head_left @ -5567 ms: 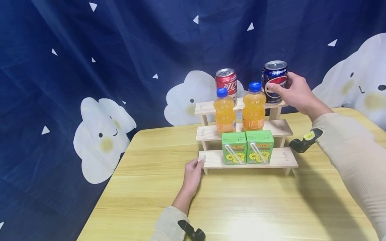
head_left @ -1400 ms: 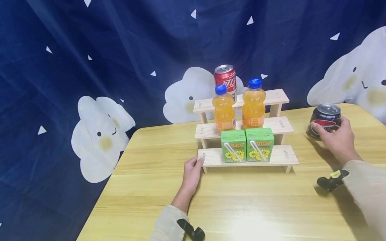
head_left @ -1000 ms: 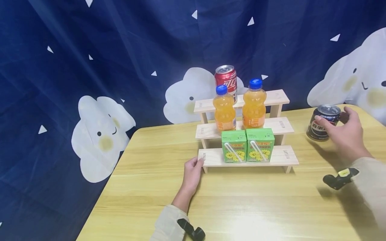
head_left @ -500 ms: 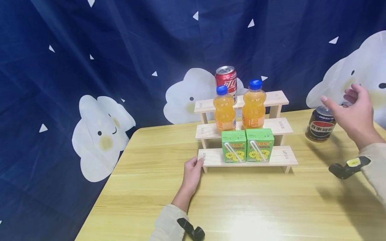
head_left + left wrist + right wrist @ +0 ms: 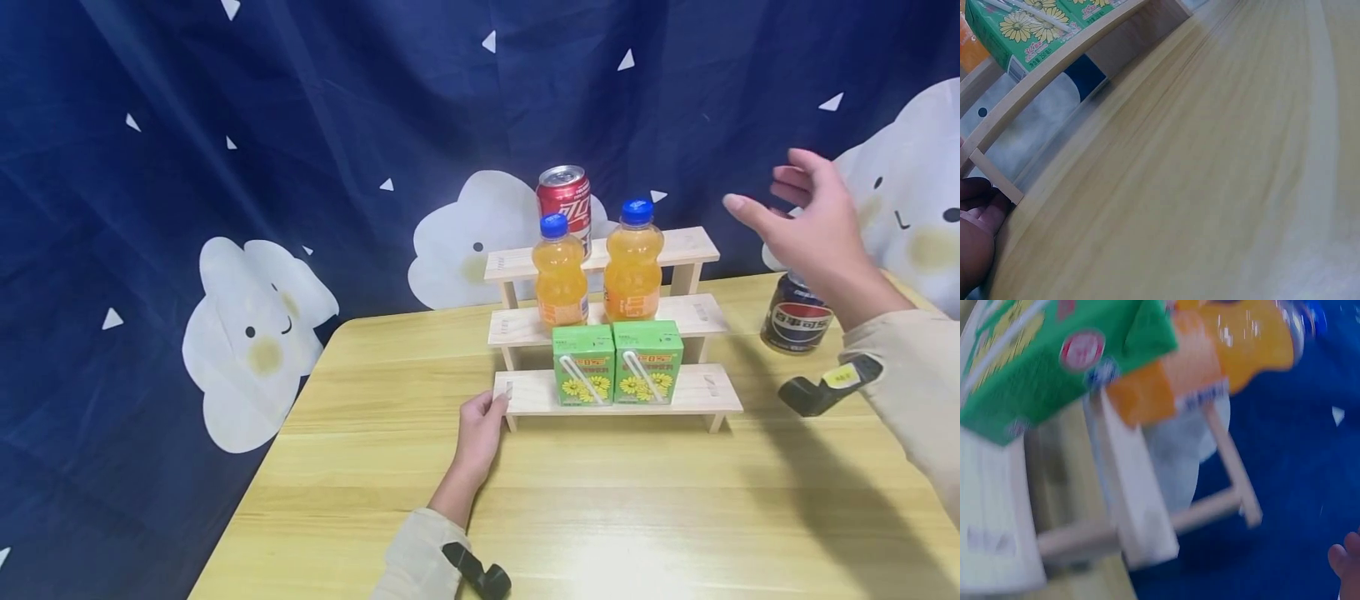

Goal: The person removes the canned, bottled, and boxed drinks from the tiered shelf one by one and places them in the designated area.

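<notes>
Head view: the left grip [image 5: 480,427] pinches the near left end of the stand [image 5: 534,394], likely steadying it, while the right grip [image 5: 816,227], spread and empty, hangs near the blue can [image 5: 797,322] on the surface [image 5: 397,400] at right, bottles [image 5: 633,275] and red can [image 5: 562,198] set higher, probably to show over the boxes [image 5: 647,371].

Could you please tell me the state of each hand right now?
Left hand: closed, holding the wooden stand by its lowest step.
Right hand: open, holding nothing.

Glare on table [image 5: 622,558] nr btm edge; R wrist view blurred.
</notes>
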Demonstrator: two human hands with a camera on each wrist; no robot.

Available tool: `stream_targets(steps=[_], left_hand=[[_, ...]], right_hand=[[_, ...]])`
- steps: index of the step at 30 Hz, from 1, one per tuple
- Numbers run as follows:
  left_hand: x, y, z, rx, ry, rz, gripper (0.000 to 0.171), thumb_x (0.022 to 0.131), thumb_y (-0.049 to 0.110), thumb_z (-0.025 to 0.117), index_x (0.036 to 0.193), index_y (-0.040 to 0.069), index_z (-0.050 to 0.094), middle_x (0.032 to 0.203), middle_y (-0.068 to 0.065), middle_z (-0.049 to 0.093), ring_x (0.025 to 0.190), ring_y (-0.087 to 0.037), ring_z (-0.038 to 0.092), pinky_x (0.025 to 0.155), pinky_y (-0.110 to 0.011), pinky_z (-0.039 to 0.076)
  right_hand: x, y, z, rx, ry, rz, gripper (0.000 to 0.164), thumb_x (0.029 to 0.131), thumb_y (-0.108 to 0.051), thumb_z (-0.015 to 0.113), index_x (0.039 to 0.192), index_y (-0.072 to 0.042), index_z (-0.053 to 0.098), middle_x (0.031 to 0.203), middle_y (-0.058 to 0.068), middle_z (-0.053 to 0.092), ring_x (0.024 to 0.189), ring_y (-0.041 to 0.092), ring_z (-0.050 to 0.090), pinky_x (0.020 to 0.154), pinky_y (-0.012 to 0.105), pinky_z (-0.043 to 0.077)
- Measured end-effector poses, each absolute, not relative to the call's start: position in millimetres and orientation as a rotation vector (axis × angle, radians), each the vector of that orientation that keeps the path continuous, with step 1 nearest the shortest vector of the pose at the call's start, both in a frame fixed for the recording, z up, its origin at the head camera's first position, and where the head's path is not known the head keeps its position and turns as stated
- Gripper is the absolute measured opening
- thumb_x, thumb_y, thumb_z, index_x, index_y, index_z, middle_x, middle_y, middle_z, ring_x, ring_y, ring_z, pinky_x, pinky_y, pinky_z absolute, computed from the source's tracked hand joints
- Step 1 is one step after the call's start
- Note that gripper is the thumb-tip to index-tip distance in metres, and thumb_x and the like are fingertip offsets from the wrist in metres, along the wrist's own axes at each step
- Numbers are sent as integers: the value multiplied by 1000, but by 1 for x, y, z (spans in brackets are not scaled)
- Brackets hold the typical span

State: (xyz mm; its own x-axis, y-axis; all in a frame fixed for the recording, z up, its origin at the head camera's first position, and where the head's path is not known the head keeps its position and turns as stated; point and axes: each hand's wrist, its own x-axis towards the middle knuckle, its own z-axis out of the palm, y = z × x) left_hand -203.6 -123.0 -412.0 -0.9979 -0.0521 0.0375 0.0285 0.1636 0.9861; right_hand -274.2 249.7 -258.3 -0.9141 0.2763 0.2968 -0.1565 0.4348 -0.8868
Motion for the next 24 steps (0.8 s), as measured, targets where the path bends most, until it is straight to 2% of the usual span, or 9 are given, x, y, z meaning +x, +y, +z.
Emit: stream_targets(steps=[3, 12, 18, 24], left_hand=[[-204, -123, -412, 28, -2349, -1993, 23, 92, 8, 50, 94, -10, 64, 67, 1, 45, 66, -10, 41, 61, -20, 38], [-204, -123, -412, 31, -2354, -1979, 23, 93, 9, 50, 96, -8, 65, 72, -2, 49, 71, -12, 44, 66, -23, 41], [-205, -123, -413, 24, -2351, -1987, 22, 92, 9, 50, 89, -8, 64, 68, -2, 45, 66, -11, 42, 61, -20, 39], [-206, -124, -414, 27, -2345, -1978, 23, 92, 9, 50, 92, -8, 65, 69, -1, 48, 68, -11, 43, 64, -22, 41]], right_hand=[[-276, 232, -247, -41, -2334, 1439, 84, 84, -43, 65, 150, -27, 15, 153, 1, 26, 140, 12, 28, 111, 39, 28], [-281, 182, -212, 98, -2404, 1371, 85, 84, -50, 63, 150, -29, 15, 154, 1, 27, 140, 16, 28, 111, 43, 28], [-285, 158, -195, 166, -2409, 1412, 83, 84, -51, 61, 150, -30, 15, 153, -1, 27, 140, 14, 27, 110, 43, 29], [-288, 139, -181, 195, -2401, 1525, 84, 83, -52, 62, 150, -30, 16, 152, -2, 29, 139, 13, 29, 111, 38, 28]])
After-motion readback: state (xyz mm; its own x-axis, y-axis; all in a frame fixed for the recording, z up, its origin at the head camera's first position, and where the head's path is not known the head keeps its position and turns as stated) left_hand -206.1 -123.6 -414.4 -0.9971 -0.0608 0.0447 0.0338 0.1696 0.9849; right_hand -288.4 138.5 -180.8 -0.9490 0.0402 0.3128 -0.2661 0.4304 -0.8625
